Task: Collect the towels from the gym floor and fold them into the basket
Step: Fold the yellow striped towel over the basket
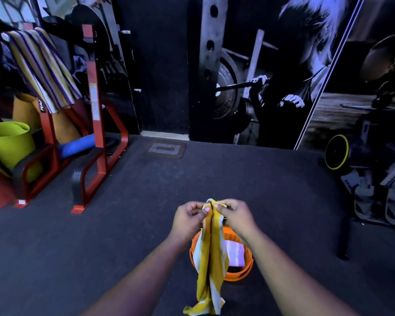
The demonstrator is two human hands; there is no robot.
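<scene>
Both hands meet at the top edge of one yellow-and-white striped towel (211, 254), held up in front of the person. The left hand (188, 216) has its fingers curled in, thumb and forefinger pinching the cloth at its upper corner. The right hand (234, 214) does the same from the other side, fingers bent and closed on the edge, so the two grips sit almost touching. The towel hangs straight down from them in a narrow bunch, its lower end trailing near the bottom of the view.

Behind the hanging cloth stands one orange basket (242, 273) on the dark gym floor (123, 224). Inside it lies one folded pale towel (235, 254) with faint purple stripes.

At the far left, one more striped towel (43, 67), in yellow, purple and white, is draped over a red rack (94, 124). Below the rack sit rolled mats: one lime green (7, 147), one blue (78, 144), one ochre (25, 110). One yellow-rimmed wheel (336, 152) stands at the right.
</scene>
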